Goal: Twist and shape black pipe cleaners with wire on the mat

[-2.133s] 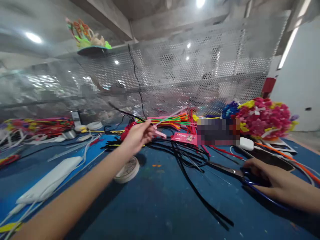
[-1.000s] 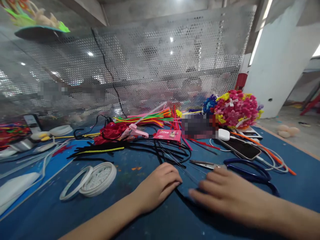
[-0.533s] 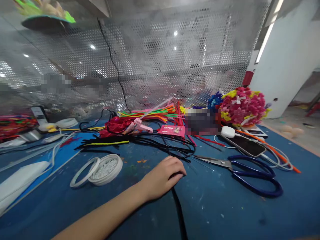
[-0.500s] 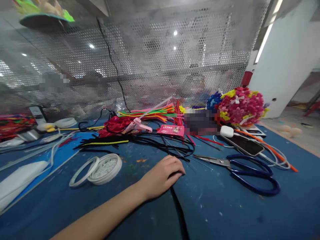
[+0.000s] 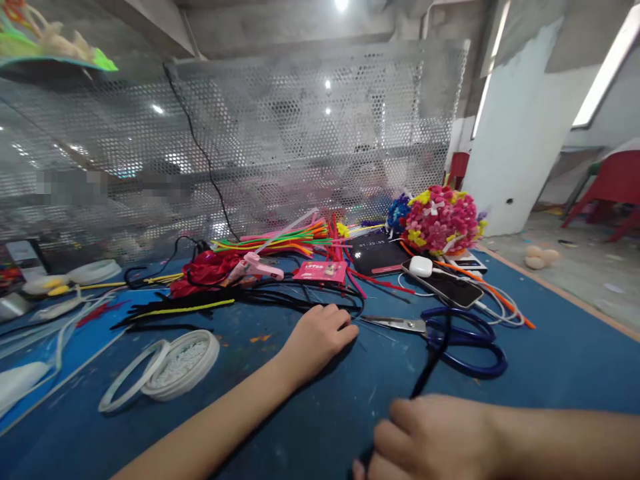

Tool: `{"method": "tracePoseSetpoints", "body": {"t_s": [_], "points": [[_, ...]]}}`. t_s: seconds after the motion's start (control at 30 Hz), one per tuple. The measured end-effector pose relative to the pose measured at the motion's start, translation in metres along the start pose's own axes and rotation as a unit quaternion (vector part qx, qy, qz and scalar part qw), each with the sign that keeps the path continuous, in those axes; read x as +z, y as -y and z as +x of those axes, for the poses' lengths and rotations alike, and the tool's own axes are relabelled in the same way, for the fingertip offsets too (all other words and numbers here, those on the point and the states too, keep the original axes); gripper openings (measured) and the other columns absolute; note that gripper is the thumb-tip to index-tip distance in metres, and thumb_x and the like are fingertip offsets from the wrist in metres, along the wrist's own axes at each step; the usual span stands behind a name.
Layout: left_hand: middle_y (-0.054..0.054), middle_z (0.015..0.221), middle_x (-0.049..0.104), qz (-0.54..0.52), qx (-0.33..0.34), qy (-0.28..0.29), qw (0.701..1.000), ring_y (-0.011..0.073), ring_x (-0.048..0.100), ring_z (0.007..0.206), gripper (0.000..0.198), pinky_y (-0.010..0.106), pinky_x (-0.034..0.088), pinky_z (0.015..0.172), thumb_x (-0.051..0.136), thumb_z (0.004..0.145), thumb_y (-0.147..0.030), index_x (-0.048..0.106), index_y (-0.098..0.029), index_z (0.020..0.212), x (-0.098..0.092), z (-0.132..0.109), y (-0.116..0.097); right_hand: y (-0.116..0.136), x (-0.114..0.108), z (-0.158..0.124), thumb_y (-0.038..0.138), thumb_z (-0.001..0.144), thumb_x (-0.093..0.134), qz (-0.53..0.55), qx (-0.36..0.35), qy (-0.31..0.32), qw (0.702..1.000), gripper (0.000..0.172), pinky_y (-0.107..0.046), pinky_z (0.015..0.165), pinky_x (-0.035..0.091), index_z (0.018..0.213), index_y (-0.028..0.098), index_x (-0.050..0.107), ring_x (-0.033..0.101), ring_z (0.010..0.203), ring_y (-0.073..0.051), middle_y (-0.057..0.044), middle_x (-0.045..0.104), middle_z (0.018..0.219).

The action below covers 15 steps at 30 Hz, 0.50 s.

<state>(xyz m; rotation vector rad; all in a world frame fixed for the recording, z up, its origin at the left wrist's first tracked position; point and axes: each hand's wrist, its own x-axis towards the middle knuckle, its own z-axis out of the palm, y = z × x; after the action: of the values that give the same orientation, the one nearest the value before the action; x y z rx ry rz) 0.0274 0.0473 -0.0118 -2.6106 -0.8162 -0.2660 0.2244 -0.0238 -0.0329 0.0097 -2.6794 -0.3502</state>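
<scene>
My left hand [image 5: 317, 337] rests on the blue table [image 5: 550, 360] with its fingers curled down at the edge of a tangle of black pipe cleaners [image 5: 280, 297]; what is under the fingers is hidden. My right hand [image 5: 430, 437] is at the bottom edge, fingers closed round a black pipe cleaner [image 5: 430, 360]. That strand rises from my right hand and crosses the blue-handled scissors [image 5: 460, 333] lying just right of my left hand.
A round white tub of beads [image 5: 183, 353] and its lid [image 5: 125, 383] lie at the left. Behind are a red flower [image 5: 200, 273], a pink glue gun [image 5: 257, 267], coloured pipe cleaners [image 5: 280, 240], a phone [image 5: 445, 283], a flower ball [image 5: 443, 220] and a perforated metal screen [image 5: 310, 133].
My right hand has come back into view at the bottom, holding a black pipe cleaner lifted across the scissors. My left hand stays in place. The view has swung to the right.
</scene>
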Motion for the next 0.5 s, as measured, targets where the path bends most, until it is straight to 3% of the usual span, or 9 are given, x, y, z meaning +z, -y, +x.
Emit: {"method": "tracePoseSetpoints", "body": {"t_s": [0.1,0.2,0.23,0.3,0.4,0.43,0.5], "points": [[0.005,0.070,0.061,0.033,0.043,-0.038,0.998,0.0172,0.055,0.065,0.020,0.028,0.040,0.058,0.043,0.088,-0.011,0.061,-0.015,0.082,-0.009,0.017,0.008,-0.011,-0.001,0.002,0.023,0.084,0.054,-0.005,0.030,0.057,0.998,0.013,-0.030,0.034,0.017,0.095,0.017,0.057,0.044,0.044,-0.013,0.003,0.051,0.055],[0.006,0.081,0.065,-0.020,0.003,-0.194,0.981,0.0175,0.060,0.076,0.018,0.028,0.043,0.069,0.045,0.088,-0.013,0.062,-0.016,0.093,-0.038,0.037,0.020,-0.013,-0.003,0.001,0.023,0.086,0.051,0.014,0.049,0.094,0.994,0.019,-0.031,0.036,0.014,0.104,0.017,0.051,0.048,0.048,-0.013,0.003,0.055,0.062],[0.005,0.085,0.066,-0.050,-0.043,-0.256,0.964,0.0170,0.061,0.080,0.014,0.028,0.043,0.073,0.050,0.087,-0.015,0.063,-0.017,0.093,-0.052,0.045,0.023,-0.013,-0.004,0.001,0.023,0.086,0.051,0.020,0.055,0.099,0.993,0.019,-0.030,0.037,0.013,0.105,0.018,0.049,0.048,0.049,-0.013,0.004,0.056,0.063],[0.001,0.081,0.065,-0.135,-0.132,-0.388,0.902,0.0131,0.061,0.076,0.008,0.026,0.044,0.073,0.056,0.084,-0.017,0.063,-0.019,0.089,-0.082,0.060,0.023,-0.011,-0.004,0.001,0.024,0.086,0.053,0.029,0.064,0.107,0.992,0.020,-0.030,0.037,0.012,0.105,0.019,0.048,0.049,0.049,-0.013,0.004,0.057,0.064],[-0.004,0.075,0.062,-0.314,-0.200,-0.528,0.763,0.0067,0.060,0.063,0.008,0.023,0.047,0.064,0.053,0.087,-0.020,0.059,-0.018,0.082,-0.112,0.078,0.014,-0.011,-0.003,0.002,0.025,0.086,0.051,0.039,0.081,0.114,0.989,0.016,-0.029,0.039,0.012,0.101,0.020,0.048,0.050,0.050,-0.013,0.004,0.058,0.066],[-0.006,0.072,0.061,-0.373,-0.193,-0.545,0.726,0.0054,0.059,0.059,0.007,0.022,0.048,0.062,0.052,0.088,-0.019,0.056,-0.019,0.082,-0.114,0.081,0.009,-0.012,-0.003,0.003,0.028,0.087,0.050,0.044,0.099,0.116,0.987,0.013,-0.028,0.039,0.014,0.098,0.020,0.048,0.051,0.052,-0.013,0.003,0.059,0.067],[-0.006,0.069,0.062,-0.506,-0.210,-0.502,0.669,0.0054,0.059,0.054,0.010,0.020,0.049,0.056,0.053,0.087,-0.021,0.055,-0.018,0.077,-0.107,0.080,-0.003,-0.016,-0.003,0.004,0.043,0.089,0.045,0.066,0.158,0.121,0.978,0.024,-0.026,0.041,0.019,0.090,0.020,0.049,0.053,0.055,-0.014,0.001,0.061,0.071]]}}
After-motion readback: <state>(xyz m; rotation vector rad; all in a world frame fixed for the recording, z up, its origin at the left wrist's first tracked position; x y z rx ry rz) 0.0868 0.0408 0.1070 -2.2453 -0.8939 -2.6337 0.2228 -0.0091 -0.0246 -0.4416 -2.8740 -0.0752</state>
